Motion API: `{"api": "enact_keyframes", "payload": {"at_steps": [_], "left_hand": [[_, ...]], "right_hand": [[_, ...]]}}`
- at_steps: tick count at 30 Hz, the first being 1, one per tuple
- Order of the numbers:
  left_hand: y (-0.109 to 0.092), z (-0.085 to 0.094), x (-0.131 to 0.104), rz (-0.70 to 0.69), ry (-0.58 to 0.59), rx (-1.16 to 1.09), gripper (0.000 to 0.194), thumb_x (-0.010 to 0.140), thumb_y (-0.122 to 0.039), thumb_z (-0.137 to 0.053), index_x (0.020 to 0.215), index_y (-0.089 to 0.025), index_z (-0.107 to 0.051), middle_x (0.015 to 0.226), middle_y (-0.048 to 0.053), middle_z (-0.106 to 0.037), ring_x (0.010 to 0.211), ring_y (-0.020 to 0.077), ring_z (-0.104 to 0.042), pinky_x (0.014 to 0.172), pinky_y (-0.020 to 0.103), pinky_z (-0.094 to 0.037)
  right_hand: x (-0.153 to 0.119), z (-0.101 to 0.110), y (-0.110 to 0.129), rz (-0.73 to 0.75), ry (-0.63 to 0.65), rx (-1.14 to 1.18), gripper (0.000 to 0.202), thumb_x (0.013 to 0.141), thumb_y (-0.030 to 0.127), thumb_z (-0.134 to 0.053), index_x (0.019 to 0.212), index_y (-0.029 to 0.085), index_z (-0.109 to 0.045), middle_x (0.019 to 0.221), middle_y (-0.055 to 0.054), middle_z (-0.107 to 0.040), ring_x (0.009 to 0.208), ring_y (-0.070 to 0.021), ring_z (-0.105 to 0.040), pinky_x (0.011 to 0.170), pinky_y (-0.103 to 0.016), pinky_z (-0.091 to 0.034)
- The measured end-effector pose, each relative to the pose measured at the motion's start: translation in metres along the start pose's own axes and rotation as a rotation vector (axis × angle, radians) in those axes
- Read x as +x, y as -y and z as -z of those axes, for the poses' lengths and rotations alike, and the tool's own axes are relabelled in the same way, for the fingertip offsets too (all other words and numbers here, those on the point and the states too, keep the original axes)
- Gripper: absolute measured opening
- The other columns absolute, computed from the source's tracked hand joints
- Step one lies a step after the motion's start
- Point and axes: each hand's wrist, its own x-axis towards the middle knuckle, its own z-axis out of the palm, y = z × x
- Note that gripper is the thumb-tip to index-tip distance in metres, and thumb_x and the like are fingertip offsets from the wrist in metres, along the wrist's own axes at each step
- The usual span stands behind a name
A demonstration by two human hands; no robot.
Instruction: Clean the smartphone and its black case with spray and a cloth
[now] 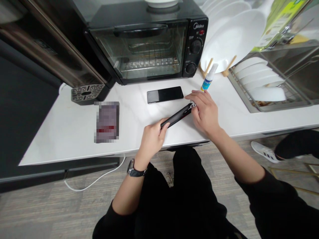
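Observation:
My left hand (154,136) grips the near-left end of a long, slim black object (177,116), thumb on top and fingers behind. It is held slanting above the counter, its far end up to the right; its exact kind does not show. My right hand (204,111) is curled over that far end, where a small silvery-white bit (192,103) shows by the fingers. Whether this is part of the object I cannot tell. A black phone (164,95) lies flat just behind. Beyond my right fingertips stands a small white-and-blue spray bottle (208,78).
On the white counter (74,136) lies a blurred-out purplish rectangular item (107,122). A black toaster oven (149,49) stands behind, with a dispenser drip tray (87,92) to its left. White plates (231,39) and a dish rack (264,83) are at right. Another person's shoe (264,151) shows below.

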Motion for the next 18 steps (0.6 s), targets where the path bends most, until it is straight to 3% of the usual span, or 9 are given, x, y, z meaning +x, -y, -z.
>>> {"api": "enact_keyframes", "payload": {"at_steps": [4, 8, 13, 15, 18], "left_hand": [[0.001, 0.000, 0.000, -0.004, -0.006, -0.014, 0.028, 0.109, -0.032, -0.054, 0.114, -0.016, -0.076, 0.093, 0.004, -0.083, 0.070, 0.0144, -0.071, 0.064, 0.025, -0.045], [0.002, -0.001, 0.001, -0.020, -0.009, -0.013, 0.028, 0.109, -0.031, -0.051, 0.117, -0.017, -0.074, 0.095, 0.005, -0.082, 0.076, 0.0163, -0.073, 0.071, 0.026, -0.050], [0.009, -0.002, 0.000, -0.037, -0.017, 0.105, 0.016, 0.086, -0.012, -0.052, 0.081, -0.016, -0.066, 0.072, 0.007, -0.074, 0.061, 0.0196, -0.064, 0.060, 0.029, -0.043], [0.013, -0.003, 0.000, -0.044, -0.010, 0.117, 0.013, 0.079, -0.010, -0.053, 0.078, -0.016, -0.065, 0.075, 0.010, -0.075, 0.063, 0.0221, -0.065, 0.060, 0.031, -0.043], [0.013, -0.004, 0.000, -0.043, -0.009, 0.129, 0.015, 0.079, -0.009, -0.052, 0.075, -0.016, -0.065, 0.072, 0.011, -0.075, 0.063, 0.0233, -0.066, 0.061, 0.032, -0.043]], "right_hand": [[-0.005, -0.008, 0.016, -0.034, -0.049, 0.009, 0.043, 0.092, 0.009, -0.042, 0.125, 0.021, -0.067, 0.130, -0.007, -0.076, 0.149, -0.0311, -0.055, 0.134, -0.059, -0.032], [-0.012, -0.024, 0.050, 0.002, -0.020, 0.043, 0.044, 0.092, 0.009, -0.044, 0.130, 0.021, -0.066, 0.134, -0.006, -0.075, 0.152, -0.0287, -0.052, 0.137, -0.059, -0.024], [-0.019, -0.040, 0.091, 0.146, 0.051, 0.113, 0.046, 0.095, 0.013, -0.049, 0.137, 0.015, -0.065, 0.140, -0.010, -0.073, 0.148, -0.0270, -0.055, 0.136, -0.053, -0.028], [-0.019, -0.040, 0.094, 0.241, 0.067, 0.091, 0.046, 0.096, 0.015, -0.049, 0.139, 0.013, -0.064, 0.142, -0.011, -0.073, 0.145, -0.0268, -0.058, 0.133, -0.051, -0.034], [-0.016, -0.033, 0.082, 0.374, 0.076, 0.027, 0.043, 0.098, 0.017, -0.049, 0.138, 0.010, -0.065, 0.134, -0.012, -0.076, 0.131, -0.0266, -0.065, 0.123, -0.047, -0.045]]}}
